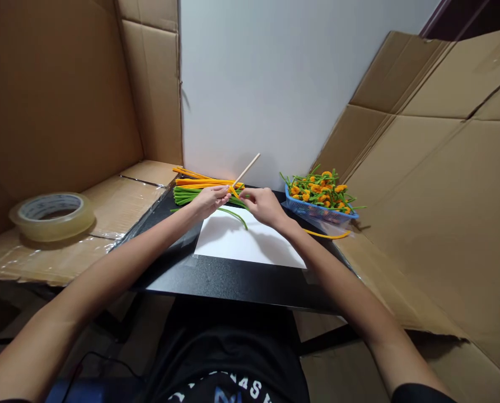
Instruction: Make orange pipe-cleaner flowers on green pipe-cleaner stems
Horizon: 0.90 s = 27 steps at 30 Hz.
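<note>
My left hand is closed in a pinch on a thin wooden stick, which tilts up to the right. An orange pipe cleaner bends around the stick's lower end. The fingers of my right hand are pinched on its other end, just to the right. Below both hands, a curved green pipe cleaner shows over the white paper sheet; its left end is hidden by my left hand. Behind my left hand lie bundles of orange pipe cleaners and green pipe cleaners.
A blue basket of orange-and-green pipe-cleaner flowers stands at the right. One orange pipe cleaner lies before it. On cardboard at the left rests a roll of clear tape. Cardboard walls flank the black table.
</note>
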Available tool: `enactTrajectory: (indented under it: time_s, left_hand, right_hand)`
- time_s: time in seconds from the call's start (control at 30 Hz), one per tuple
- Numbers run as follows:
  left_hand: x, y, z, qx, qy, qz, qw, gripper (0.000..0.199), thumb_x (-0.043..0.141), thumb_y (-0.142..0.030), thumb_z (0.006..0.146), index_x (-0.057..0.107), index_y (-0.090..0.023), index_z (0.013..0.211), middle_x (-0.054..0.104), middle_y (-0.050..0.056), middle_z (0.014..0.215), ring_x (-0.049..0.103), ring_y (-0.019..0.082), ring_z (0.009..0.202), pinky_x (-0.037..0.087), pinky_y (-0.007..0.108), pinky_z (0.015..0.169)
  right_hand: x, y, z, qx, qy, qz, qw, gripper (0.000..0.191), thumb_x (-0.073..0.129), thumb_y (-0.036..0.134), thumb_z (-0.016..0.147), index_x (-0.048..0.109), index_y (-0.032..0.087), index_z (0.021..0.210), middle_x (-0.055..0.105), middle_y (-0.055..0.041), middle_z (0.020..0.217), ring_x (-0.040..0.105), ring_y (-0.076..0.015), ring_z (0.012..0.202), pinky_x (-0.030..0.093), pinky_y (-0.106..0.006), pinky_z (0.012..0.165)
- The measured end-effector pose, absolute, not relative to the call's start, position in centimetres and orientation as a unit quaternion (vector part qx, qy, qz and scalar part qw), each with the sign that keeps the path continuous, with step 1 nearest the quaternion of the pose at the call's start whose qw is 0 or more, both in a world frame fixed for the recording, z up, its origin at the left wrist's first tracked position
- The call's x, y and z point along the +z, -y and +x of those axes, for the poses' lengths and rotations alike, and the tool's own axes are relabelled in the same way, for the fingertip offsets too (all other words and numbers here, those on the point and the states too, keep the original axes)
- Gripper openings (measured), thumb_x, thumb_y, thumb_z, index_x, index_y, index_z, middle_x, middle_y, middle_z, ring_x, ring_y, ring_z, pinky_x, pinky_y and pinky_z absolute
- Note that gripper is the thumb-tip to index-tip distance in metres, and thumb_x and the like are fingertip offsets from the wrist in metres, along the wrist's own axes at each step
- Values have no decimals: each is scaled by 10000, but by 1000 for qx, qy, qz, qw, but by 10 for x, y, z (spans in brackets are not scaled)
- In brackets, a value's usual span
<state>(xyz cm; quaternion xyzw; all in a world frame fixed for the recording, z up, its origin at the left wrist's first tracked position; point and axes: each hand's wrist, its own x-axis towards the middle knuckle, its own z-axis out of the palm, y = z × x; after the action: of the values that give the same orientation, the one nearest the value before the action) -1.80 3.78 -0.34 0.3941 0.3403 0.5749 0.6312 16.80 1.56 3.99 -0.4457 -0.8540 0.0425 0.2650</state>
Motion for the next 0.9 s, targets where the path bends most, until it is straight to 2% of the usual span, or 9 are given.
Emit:
enactTrajectory:
  time_s: [0.1,0.2,0.33,0.43,0.57,0.67,0.77,0.83,0.9]
  left_hand:
    - [1,-33,-20,514,-289,442,676,105,750,-84,778,691,-102,863,603,12,702,540,52,611,448,160,604]
    - [3,-24,-18,420,-253,508,708,178,800,-156,742,679,-118,867,588,6,683,506,62,573,419,196,573]
    - [1,-13,-13,265,-241,592,722,289,850,-256,691,677,-120,878,558,0,630,468,80,539,334,222,517]
    - [-5,-10,-9,182,-255,656,686,333,848,-328,692,669,-122,883,580,6,655,490,89,552,318,219,518]
    - [-16,-12,-2,125,-280,763,569,326,750,-383,776,669,-119,949,603,0,626,490,106,533,362,236,543]
    - [-21,-15,1,160,-323,836,413,175,660,-293,811,698,-124,835,601,0,593,508,119,546,354,243,567]
    - [-23,-19,3,263,-385,840,278,242,607,-244,829,649,-132,620,591,16,558,492,115,540,313,251,566]
    - [-24,-22,4,355,-407,784,306,247,612,-291,848,686,-119,686,594,20,567,486,114,537,308,250,555]
    - [-26,-23,7,435,-390,704,403,274,653,-359,840,718,-94,834,584,12,581,475,106,534,315,242,542]
  right_hand:
    - [22,-28,186,160,849,-406,299,286,594,349,881,781,144,947,638,-27,689,471,-122,601,331,-248,597]
    - [17,-33,201,306,841,-372,246,386,648,460,827,782,114,935,535,10,600,369,-101,558,277,-244,547]
    - [20,-34,216,405,815,-375,178,432,731,530,743,768,103,800,527,10,590,358,-94,566,250,-245,536]
    - [24,-35,222,418,825,-354,140,426,761,530,730,758,104,749,534,13,585,346,-85,569,243,-248,548]
    - [30,-31,221,434,833,-331,94,406,742,506,768,764,101,773,531,23,569,313,-74,551,223,-247,535]
    - [34,-20,213,395,844,-348,100,341,712,438,793,762,103,758,511,30,522,332,-69,517,238,-240,519]
    - [33,-7,207,312,842,-402,176,299,656,376,829,757,107,747,521,21,487,381,-69,462,275,-234,502]
    - [28,-1,207,286,827,-425,230,303,630,371,846,767,107,786,575,-1,522,419,-72,448,302,-232,494]
    - [19,0,211,288,808,-441,265,317,630,389,842,782,111,842,600,-8,545,432,-74,437,315,-229,482]
